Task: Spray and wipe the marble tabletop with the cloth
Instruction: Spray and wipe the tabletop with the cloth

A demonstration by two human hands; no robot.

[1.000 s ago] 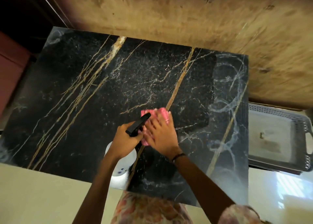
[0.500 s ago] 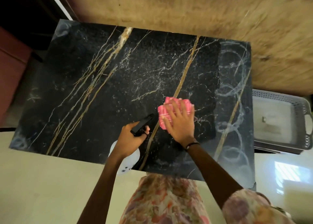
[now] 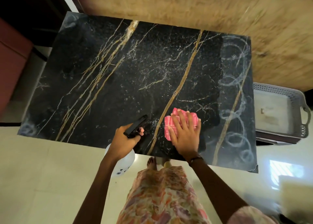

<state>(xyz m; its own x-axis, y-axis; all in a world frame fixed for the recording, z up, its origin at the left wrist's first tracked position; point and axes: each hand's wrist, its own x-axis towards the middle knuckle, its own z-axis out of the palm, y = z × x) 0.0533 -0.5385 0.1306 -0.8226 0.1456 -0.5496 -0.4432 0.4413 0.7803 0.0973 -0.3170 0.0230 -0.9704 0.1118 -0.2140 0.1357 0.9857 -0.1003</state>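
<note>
The black marble tabletop [image 3: 118, 81] with gold veins fills the middle of the view; fine spray droplets speckle its centre. A folded pink cloth [image 3: 177, 117] lies near the table's front edge, and my right hand [image 3: 185, 133] presses flat on it with straight fingers. My left hand [image 3: 124, 141] grips the black trigger head of a spray bottle [image 3: 122, 162], whose white body hangs below the table's front edge. The nozzle points toward the table's centre.
Whitish swirl marks [image 3: 235, 91] run down the right side of the tabletop, and fainter ones sit at its left corners. A grey plastic basket [image 3: 279, 111] stands to the right of the table. A shaggy tan rug [image 3: 203, 6] lies beyond it. My feet are by the front edge.
My right hand has slid the pink cloth rightward along the front part of the tabletop. The left hand with the spray bottle has stayed near the front edge.
</note>
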